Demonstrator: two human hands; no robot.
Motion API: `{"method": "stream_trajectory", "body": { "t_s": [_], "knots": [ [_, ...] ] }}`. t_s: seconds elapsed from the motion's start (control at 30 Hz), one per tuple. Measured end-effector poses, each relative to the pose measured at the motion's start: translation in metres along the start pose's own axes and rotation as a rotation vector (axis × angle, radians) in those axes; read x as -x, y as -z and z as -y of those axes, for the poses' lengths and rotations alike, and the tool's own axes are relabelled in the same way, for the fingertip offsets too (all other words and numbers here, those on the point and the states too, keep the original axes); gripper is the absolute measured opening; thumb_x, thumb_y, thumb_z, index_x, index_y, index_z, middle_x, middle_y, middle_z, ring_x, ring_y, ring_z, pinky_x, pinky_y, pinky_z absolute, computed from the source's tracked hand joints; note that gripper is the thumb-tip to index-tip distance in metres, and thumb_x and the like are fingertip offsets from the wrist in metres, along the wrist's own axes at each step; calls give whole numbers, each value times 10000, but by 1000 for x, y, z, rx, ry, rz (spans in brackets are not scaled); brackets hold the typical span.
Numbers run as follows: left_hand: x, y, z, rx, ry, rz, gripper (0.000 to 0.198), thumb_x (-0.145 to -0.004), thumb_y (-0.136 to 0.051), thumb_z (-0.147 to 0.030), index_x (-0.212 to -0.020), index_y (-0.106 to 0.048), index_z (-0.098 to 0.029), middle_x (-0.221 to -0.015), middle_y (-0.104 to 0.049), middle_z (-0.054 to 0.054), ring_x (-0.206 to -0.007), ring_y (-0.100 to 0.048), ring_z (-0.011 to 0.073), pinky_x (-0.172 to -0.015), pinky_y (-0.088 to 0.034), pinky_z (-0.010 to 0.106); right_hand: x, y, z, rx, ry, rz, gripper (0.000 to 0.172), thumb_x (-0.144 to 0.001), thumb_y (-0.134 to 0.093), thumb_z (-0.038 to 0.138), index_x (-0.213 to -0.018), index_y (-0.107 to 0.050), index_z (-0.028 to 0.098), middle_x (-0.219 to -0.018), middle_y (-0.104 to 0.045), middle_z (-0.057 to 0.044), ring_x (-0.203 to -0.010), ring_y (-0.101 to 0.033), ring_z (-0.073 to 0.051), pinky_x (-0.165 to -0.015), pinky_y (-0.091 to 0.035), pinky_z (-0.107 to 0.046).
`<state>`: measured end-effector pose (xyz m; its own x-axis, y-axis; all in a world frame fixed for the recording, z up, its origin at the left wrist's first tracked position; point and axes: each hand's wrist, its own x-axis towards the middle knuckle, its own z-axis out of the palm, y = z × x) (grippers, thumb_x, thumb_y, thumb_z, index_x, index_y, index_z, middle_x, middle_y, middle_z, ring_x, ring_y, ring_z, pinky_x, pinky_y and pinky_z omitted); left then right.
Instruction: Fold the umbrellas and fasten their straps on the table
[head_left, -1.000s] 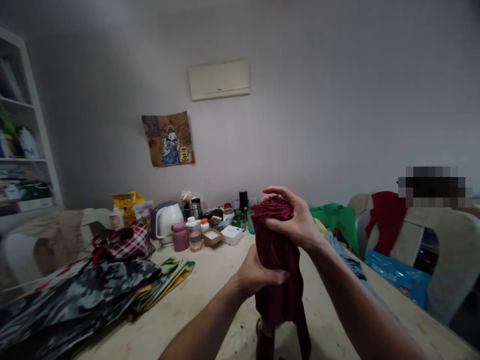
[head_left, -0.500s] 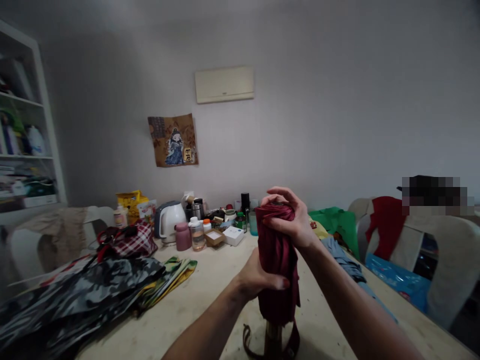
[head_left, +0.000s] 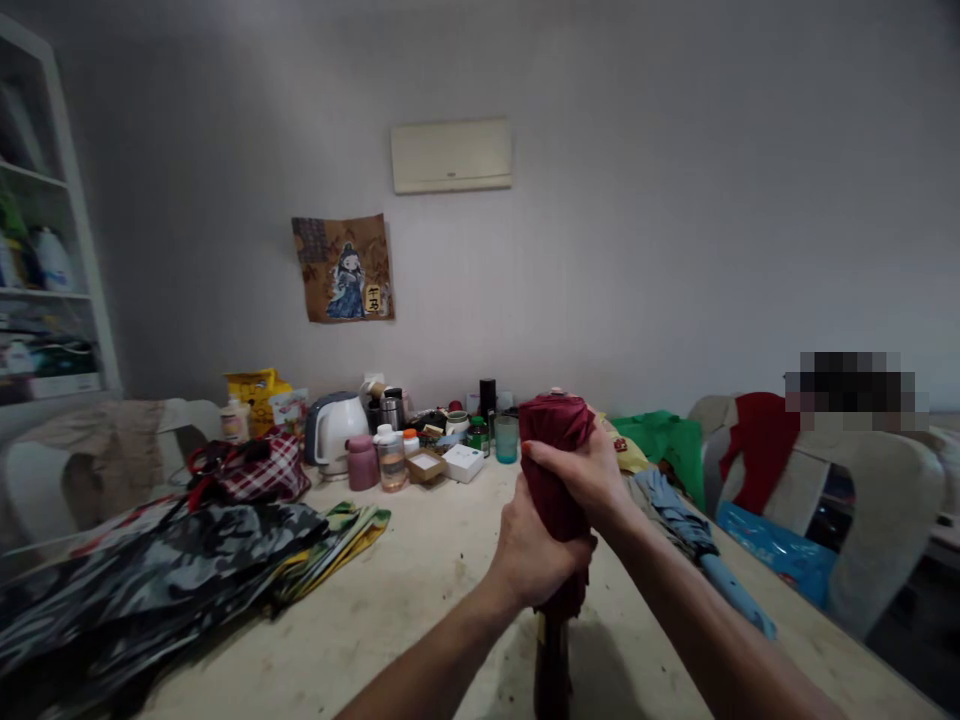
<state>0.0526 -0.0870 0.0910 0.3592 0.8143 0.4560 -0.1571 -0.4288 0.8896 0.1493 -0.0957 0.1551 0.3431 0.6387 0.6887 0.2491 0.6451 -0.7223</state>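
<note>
A dark red folding umbrella (head_left: 556, 425) stands nearly upright before me, its cloth gathered round the shaft and its dark handle (head_left: 553, 670) pointing down. My left hand (head_left: 536, 550) wraps round the lower part of the cloth, thumb across the front. Higher up, my right hand (head_left: 589, 465) grips the cloth from the right side, with its thumb over the front and its other fingers mostly hidden behind. The pale tip of the umbrella shows above the cloth.
A camouflage umbrella (head_left: 225, 550) lies spread at the left of the table. Along the back stand a kettle (head_left: 349, 430), a pink jar (head_left: 362, 463), a white box (head_left: 463, 462) and a teal cup (head_left: 506, 440). A blue umbrella (head_left: 679, 520) lies at the right. Chairs flank the table.
My right hand has come down from the umbrella's top to its side. The left hand's fingers have closed more tightly round the cloth. The wrist strap is out of sight now.
</note>
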Motion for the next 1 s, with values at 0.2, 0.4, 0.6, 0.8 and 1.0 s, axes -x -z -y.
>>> {"method": "stream_trajectory", "body": {
  "t_s": [0.2,0.4,0.6,0.8,1.0],
  "knots": [
    [3,8,21,480,81,384,722,-472,-837,-203,-1138,-577,-110,-1003,-680,83,-919,-614,224,-845,-481,328,6,17,-1,-269,-130,67,448,-561,-808,348,-921,-614,164,-834,-673,-44,-682,-622,-182,-632,-536,-306],
    [9,-13,15,206,75,86,482,-503,-760,-117,-951,-583,-133,-829,-677,50,-740,-619,187,-670,-510,281,16,8,-8,83,-94,-62,631,-542,-818,347,-1078,-536,167,-1012,-676,-86,-907,-650,-243,-851,-536,-398],
    [8,-4,2,-38,93,71,517,-602,-735,-165,-1069,-511,-160,-729,-668,22,-598,-613,168,-563,-492,267,14,9,-17,-59,-105,25,507,-558,-818,302,-972,-556,170,-905,-678,-45,-781,-638,-192,-737,-547,-327],
    [-17,52,-4,-44,-92,442,541,-651,-786,-333,-1100,-580,-114,-1006,-646,78,-892,-584,191,-787,-474,283,6,10,-13,-505,-342,83,407,-475,-817,238,-800,-584,160,-680,-630,12,-557,-566,-130,-546,-511,-257],
    [-26,83,-7,-286,5,448,338,-695,-734,-303,-949,-615,-115,-587,-506,-53,-530,-412,78,-499,-321,198,2,5,-29,-570,-370,208,358,-499,-793,212,-808,-623,150,-701,-654,-6,-571,-581,-139,-565,-520,-268]
  ]
}}
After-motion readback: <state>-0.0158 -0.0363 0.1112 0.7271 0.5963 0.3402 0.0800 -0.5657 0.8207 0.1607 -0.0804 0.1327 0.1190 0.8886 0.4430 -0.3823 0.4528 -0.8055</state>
